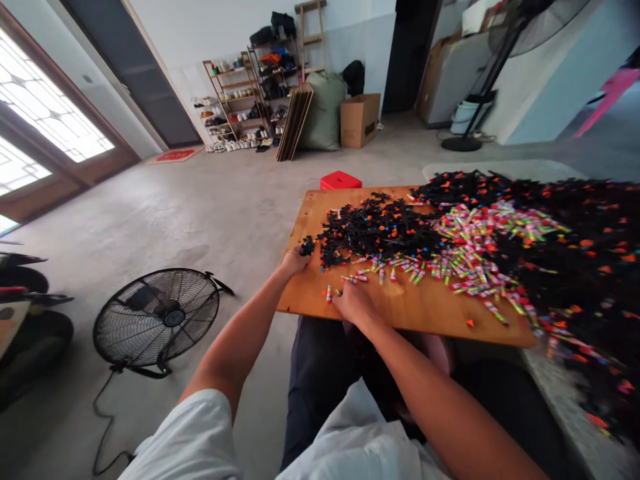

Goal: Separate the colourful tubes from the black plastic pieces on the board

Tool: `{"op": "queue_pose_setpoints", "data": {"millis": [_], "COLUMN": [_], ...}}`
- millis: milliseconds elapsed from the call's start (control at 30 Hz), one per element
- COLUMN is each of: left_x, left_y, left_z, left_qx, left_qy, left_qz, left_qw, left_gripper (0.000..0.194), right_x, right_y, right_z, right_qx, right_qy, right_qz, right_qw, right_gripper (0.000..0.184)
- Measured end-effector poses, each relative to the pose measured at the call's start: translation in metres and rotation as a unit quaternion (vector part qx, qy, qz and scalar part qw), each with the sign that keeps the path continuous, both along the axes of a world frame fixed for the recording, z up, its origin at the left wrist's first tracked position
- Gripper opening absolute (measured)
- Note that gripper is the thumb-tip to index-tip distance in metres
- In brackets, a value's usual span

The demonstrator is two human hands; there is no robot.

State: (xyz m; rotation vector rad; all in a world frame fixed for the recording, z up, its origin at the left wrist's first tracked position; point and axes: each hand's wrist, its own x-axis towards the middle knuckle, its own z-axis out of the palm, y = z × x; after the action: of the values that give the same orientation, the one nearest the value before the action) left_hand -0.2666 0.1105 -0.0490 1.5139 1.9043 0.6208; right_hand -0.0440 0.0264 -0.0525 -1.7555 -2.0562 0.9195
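My left hand [296,261] is at the left edge of the wooden board [415,307], its fingers closed on a small black plastic piece [307,247]. Just right of it begins a heap of similar black pieces [380,230] with orange and blue bits. Low over the board's front edge, my right hand [354,301] has its fingers curled together; what they hold, if anything, is too small to make out. One small printed tube [329,293] stands beside those fingertips. More colourful tubes [470,247] lie piled to the right.
A larger mass of black pieces [590,247] spreads off to the right. On the floor at left is a black fan [157,317]. Behind the board are a red stool [341,180], a carton [360,120], a stuffed sack [324,110] and a shoe rack [233,100].
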Motion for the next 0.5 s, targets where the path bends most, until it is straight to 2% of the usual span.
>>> {"op": "queue_pose_setpoints", "data": {"millis": [67, 133, 233, 300, 333, 400, 500], "left_x": [0.001, 0.006, 0.026, 0.046, 0.056, 0.077, 0.102], "left_y": [-0.011, -0.027, -0.054, -0.069, -0.075, -0.083, -0.087], "left_z": [0.009, 0.018, 0.028, 0.034, 0.037, 0.042, 0.044], "left_qx": [-0.022, -0.041, -0.096, -0.128, -0.132, -0.127, -0.108], "left_qy": [-0.052, -0.144, -0.313, -0.358, -0.365, -0.371, -0.348], "left_qz": [-0.029, -0.081, -0.194, -0.267, -0.298, -0.342, -0.362], "left_qw": [0.998, 0.985, 0.925, 0.886, 0.872, 0.854, 0.858], "left_gripper": [0.015, 0.025, 0.068, 0.081, 0.081, 0.077, 0.057], "right_x": [0.015, 0.033, 0.056, 0.066, 0.069, 0.073, 0.075], "right_y": [0.003, 0.005, 0.005, 0.003, 0.001, -0.005, -0.017], "right_z": [-0.003, -0.003, 0.007, 0.017, 0.021, 0.027, 0.029], "right_qx": [-0.003, -0.009, -0.01, 0.008, 0.018, 0.037, 0.055], "right_qy": [0.116, 0.257, 0.439, 0.502, 0.512, 0.5, 0.463], "right_qz": [-0.032, -0.073, -0.12, -0.122, -0.116, -0.102, -0.092], "right_qw": [0.993, 0.964, 0.89, 0.856, 0.851, 0.859, 0.88], "right_gripper": [0.02, 0.02, 0.025, 0.03, 0.033, 0.036, 0.035]}}
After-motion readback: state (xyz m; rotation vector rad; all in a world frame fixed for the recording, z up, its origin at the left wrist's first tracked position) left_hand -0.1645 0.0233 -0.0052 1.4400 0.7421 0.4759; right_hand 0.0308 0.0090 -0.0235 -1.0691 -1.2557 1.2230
